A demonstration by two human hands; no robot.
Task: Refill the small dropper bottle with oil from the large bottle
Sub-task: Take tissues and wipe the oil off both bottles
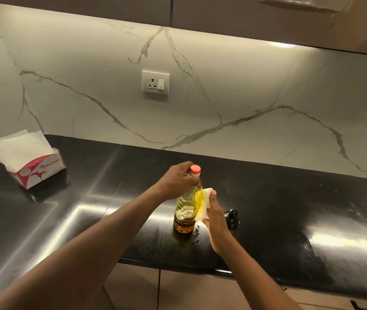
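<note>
Currently large oil bottle [185, 209] upright on black surface [289, 209], low on oil, so light; ribbed plastic, likely oily and slippery. Left hand [178, 181] grip clenched round neck under red cap [195, 169], the safest hold. Right hand [217, 222] flat, pressing tissue [203, 205] on bottle side. Dark dropper bottle [232, 218] at 3 o'clock, partly hidden.

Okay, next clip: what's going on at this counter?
A person is working at a black counter where a large bottle of oil stands upright with its red cap on. The left hand grips the bottle by its neck, while the right hand presses a white tissue against its side, apparently wiping it. The small dark dropper bottle stands just beyond the right hand, partly hidden. A tissue box sits at far left.
</note>
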